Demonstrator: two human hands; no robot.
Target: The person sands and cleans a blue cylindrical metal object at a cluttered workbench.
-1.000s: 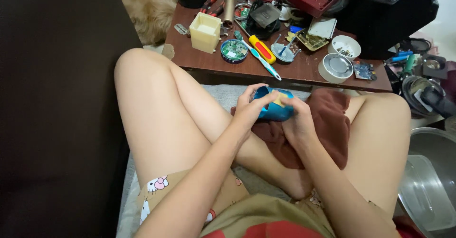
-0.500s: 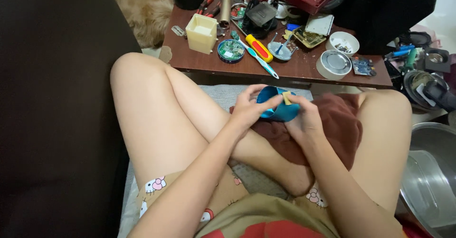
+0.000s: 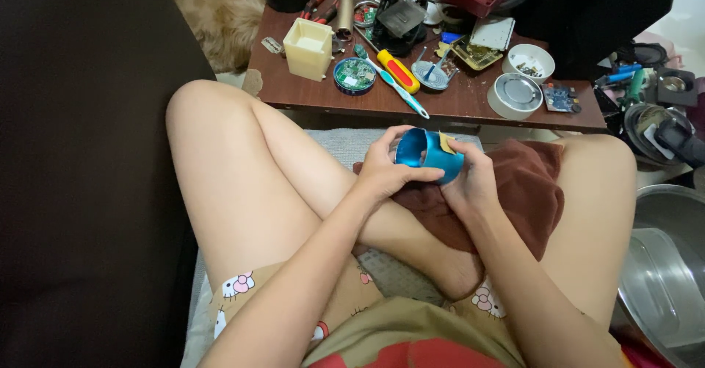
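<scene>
- Two bare hands meet over the person's lap in the head view, both closed around a short blue metal ring (image 3: pixel 429 155), a smooth, glossy cylinder with its open end turned toward the left.
- The left hand (image 3: pixel 382 168) cups the ring's open rim from below and beside it, fingers curled onto the edge.
- The right hand (image 3: pixel 470 181) grips the ring's far side, the thumb pressing a small tan scrap (image 3: pixel 446 142) flat against the blue wall; whether the scrap is paper or abrasive cannot be told.
- A soft brown cloth (image 3: pixel 529 188) lies draped across the right thigh, just under the hands.
- The ring's lower wall is hidden behind the fingers.
- Beyond the knees, a low wooden table (image 3: pixel 455 103) is crowded: a cream square box (image 3: pixel 308 47), a round green circuit board (image 3: pixel 355 74), a yellow-and-red screwdriver (image 3: pixel 397 71), a white bowl (image 3: pixel 531 61).
- A steel basin (image 3: pixel 664 265) is cut off at the right edge.
- Open room is narrow, only between the knees and the table's near edge.
</scene>
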